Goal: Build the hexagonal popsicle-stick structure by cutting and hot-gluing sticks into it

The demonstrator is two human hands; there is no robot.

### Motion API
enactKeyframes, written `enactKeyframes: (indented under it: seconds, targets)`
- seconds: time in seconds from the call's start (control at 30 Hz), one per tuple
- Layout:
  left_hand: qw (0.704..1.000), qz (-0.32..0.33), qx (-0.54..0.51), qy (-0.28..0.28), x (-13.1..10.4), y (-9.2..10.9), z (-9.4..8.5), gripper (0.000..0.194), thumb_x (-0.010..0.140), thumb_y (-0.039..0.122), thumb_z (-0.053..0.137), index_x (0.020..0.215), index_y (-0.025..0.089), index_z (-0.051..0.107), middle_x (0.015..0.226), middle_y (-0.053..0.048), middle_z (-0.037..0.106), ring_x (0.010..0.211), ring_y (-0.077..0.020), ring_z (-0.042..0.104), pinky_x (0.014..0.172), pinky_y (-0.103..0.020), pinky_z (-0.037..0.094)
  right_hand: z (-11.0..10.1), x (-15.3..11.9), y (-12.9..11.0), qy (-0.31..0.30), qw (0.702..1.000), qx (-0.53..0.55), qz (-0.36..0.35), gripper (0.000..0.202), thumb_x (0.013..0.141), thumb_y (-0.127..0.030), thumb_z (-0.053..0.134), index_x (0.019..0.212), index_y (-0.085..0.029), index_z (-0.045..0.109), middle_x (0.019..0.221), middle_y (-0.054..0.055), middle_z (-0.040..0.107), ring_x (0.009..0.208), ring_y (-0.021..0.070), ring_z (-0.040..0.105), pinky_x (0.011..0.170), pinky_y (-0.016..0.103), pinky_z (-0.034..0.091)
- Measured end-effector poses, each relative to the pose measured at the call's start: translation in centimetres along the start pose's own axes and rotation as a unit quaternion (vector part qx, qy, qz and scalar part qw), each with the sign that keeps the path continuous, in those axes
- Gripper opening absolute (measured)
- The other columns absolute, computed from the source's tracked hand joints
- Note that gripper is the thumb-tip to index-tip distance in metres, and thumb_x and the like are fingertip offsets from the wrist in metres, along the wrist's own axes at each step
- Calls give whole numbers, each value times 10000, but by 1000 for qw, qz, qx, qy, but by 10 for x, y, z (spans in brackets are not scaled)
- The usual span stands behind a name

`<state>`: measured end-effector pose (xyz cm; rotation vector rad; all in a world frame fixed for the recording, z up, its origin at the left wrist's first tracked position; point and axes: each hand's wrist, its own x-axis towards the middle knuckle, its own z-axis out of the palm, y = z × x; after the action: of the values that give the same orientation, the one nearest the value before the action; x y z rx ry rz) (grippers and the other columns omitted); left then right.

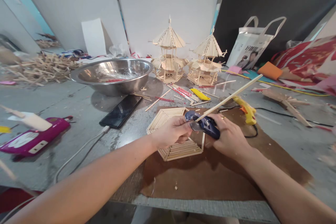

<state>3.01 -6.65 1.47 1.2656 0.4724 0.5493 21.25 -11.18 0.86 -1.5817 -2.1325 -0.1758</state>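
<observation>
A dark blue hand tool with a metal tip, like a clipper [211, 128], is gripped in my right hand [231, 136]. My left hand [174, 131] is closed at the near end of a long thin wooden stick [231, 97], right by the tool's metal tip. That stick slants up to the right across the tool. Under my hands, a many-sided flat panel of wooden sticks [181, 149] lies partly on a brown sheet [210, 182]. My left hand hides its middle, and the fingertips of that hand are partly hidden.
Two stick pagodas [169, 63] [206, 64] stand behind. A steel basin [112, 73], a phone [121, 112] with a cable and a purple power strip [39, 136] are at left. A yellow glue gun [246, 110] with a black cord lies right, before a white bag [249, 47].
</observation>
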Motion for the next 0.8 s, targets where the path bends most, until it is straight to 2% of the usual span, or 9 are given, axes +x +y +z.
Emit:
enactKeyframes:
  seconds: [0.33,0.6,0.8]
  targets:
    - [1000,-10,7,-6,1,-3,-5,322,692,420,536,593,144,403,436,95,207,339,-10,159,366,-194,91,0,0,-1,-10,1000,-7,7,409,620,-241,475,1023,-173,458,912,68,582,810,203,536,665,296,400]
    - [1000,-3,9,14,0,1,2,314,669,398,555,588,150,381,418,97,249,344,-10,150,368,-191,85,0,1,-1,-17,1000,3,8,431,620,-219,468,1046,-170,432,967,81,560,864,215,522,696,309,394]
    - [999,1,30,16,-1,4,3,316,692,408,529,579,142,403,419,97,204,352,-12,138,375,-197,77,-1,0,-2,-23,1000,5,7,390,634,-232,476,1020,-187,447,917,59,571,821,204,534,679,297,396]
